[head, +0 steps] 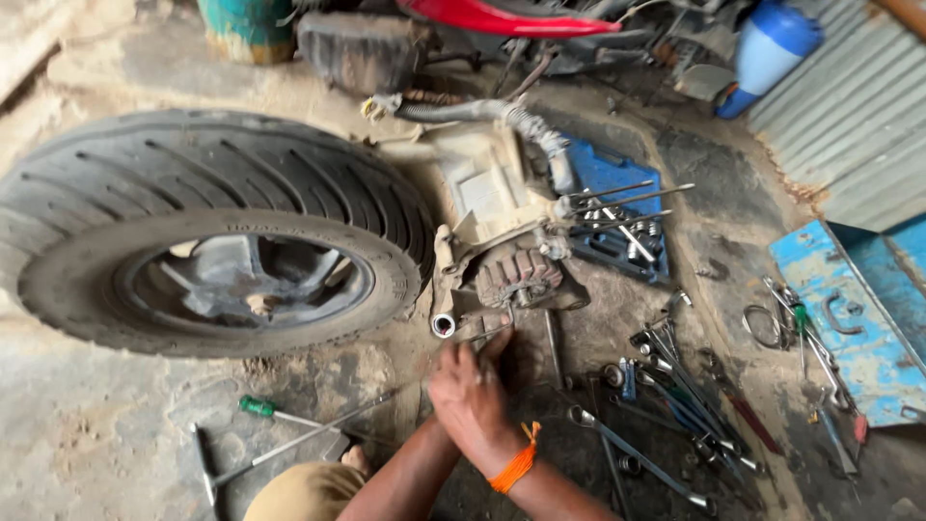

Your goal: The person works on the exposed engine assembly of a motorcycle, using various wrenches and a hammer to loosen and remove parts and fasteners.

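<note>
Both hands, right hand (477,396) over left hand (453,386), pressed together below the engine casing (511,270), grip indiscernible, seemingly bracing a tool.

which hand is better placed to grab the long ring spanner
Probably the right hand: it lies uppermost, and the ring spanner lies just beside its orange-banded wrist.

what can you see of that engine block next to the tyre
The engine block lies on the dirty concrete floor, right beside the mounted tyre, which sits at its left side. It looks like cast metal, pale and caked with grime, with a flat boxy casing on top and a ribbed, finned section lower down. A ribbed grey hose runs across its top. A short shiny tube end sticks out near its bottom left. The hands are just below it, clasped together, close to its lower edge.
</note>
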